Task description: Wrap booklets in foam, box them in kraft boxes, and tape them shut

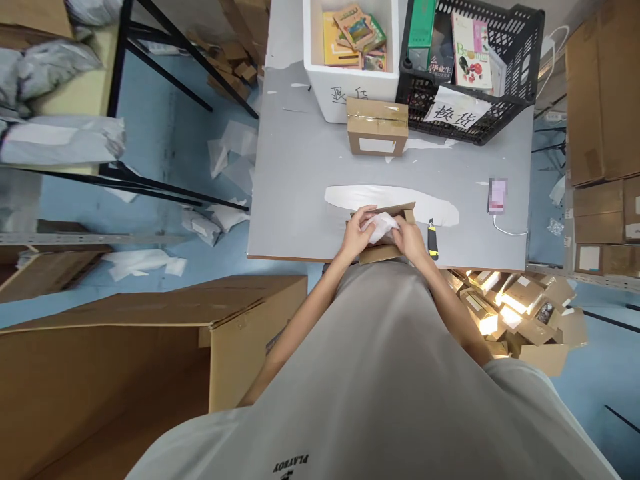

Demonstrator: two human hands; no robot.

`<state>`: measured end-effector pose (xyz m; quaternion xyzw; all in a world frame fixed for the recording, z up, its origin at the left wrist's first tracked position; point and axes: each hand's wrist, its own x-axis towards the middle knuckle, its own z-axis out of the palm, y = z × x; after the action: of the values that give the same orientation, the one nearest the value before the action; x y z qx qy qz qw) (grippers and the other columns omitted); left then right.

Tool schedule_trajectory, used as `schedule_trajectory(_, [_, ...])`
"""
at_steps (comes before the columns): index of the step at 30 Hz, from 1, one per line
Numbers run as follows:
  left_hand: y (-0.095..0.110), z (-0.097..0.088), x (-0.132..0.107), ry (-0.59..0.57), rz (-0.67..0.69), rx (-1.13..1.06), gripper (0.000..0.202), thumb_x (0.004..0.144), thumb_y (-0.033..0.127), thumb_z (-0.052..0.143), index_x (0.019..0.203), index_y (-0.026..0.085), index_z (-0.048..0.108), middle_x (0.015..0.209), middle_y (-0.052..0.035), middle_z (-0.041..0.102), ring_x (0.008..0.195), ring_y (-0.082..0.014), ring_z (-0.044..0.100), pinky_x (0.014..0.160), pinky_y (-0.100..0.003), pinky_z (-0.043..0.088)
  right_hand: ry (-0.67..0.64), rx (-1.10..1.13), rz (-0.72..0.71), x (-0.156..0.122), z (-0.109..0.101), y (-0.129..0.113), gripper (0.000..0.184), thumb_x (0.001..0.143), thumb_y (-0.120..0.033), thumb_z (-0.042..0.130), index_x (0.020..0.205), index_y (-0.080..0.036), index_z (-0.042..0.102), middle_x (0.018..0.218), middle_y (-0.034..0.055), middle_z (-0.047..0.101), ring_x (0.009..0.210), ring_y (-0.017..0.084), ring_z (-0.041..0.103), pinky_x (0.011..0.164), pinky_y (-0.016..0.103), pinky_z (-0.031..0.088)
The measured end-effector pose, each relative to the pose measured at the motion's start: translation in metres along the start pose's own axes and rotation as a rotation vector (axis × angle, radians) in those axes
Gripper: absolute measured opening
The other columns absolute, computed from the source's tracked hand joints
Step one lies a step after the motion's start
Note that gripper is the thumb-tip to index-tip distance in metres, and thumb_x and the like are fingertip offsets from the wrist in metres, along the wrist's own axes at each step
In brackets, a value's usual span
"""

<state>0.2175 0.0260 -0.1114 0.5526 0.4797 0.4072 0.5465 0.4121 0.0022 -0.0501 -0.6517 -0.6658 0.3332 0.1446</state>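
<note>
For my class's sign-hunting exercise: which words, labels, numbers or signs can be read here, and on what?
"退货": white bin, second character partly hidden.
"换货": paper sheet on the black crate.
"PLAYBOY": grey shirt, upside down.
Too small or blurred: the rest of a title starting "B" on the pink-and-white book; dark book; green box; phone screen.

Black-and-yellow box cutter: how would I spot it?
Find the big grey table, then the open brown cardboard box at its near edge. Just right of that, beside the right hand, lies the slim black-and-yellow box cutter. Its yellow trim sets it apart from the brown box.
</note>
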Motion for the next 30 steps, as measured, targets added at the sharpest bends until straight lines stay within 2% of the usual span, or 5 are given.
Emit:
schedule_trajectory(3, [0.016,-0.002,-0.011,-0.073,0.088,-0.049,0.061,0.101,0.061,0.076,0.148,0.023,0.074,0.162,-0.0167,0.066,0.141,-0.0325,0.070,0.105,-0.041,0.067,0.195,0.376,-0.047,0.007,-0.003,0.007,0.034,0.104,-0.044,0.057,0.124,-0.020,0.071,0.121,0.0119,0.083,0.112,0.031,0.074,0.105,0.045,0.060])
schedule_trajectory(7, [0.028,0.001,-0.013,-0.132,-0.026,-0.177,0.070,0.095,0.062,0.083,0.150,0.021,0.073,0.145,-0.0147,0.079,0.110,-0.0288,0.081,0.087,-0.039,0.071,0.220,0.560,-0.081,0.011,-0.006,0.009,0.050,0.096,-0.062,0.073,0.125,-0.021,0.070,0.125,0.0116,0.081,0.115,0.030,0.074,0.108,0.046,0.062])
schedule_trajectory(17, [0.032,-0.006,-0.001,0.188,-0.220,-0.258,0.042,0.079,0.038,0.085,0.115,0.017,0.079,0.125,-0.0092,0.083,0.091,-0.0211,0.079,0.070,-0.031,0.067,0.179,0.414,-0.182,-0.037,-0.015,-0.003,0.103,0.090,-0.060,0.090,0.177,-0.039,0.040,0.173,0.0140,0.048,0.136,0.034,0.070,0.109,0.051,0.068])
schedule_trajectory(23, [0.052,0.004,-0.004,0.069,-0.190,-0.190,0.038,0.087,0.040,0.078,0.117,0.017,0.080,0.113,-0.0085,0.084,0.093,-0.0232,0.078,0.080,-0.035,0.067,0.191,0.188,-0.238,-0.043,-0.013,-0.007,0.074,0.104,-0.032,0.069,0.175,-0.034,0.048,0.169,0.0158,0.052,0.120,0.030,0.073,0.104,0.051,0.068])
schedule_trajectory(30, [0.079,-0.004,-0.004,-0.093,0.000,0.082,0.039,0.100,0.047,0.070,0.127,0.021,0.078,0.133,-0.0117,0.081,0.116,-0.0265,0.078,0.098,-0.038,0.066,0.303,0.184,-0.296,-0.028,-0.029,-0.007,0.032,0.108,-0.034,0.062,0.134,-0.027,0.079,0.129,0.0114,0.079,0.111,0.028,0.077,0.101,0.042,0.066])
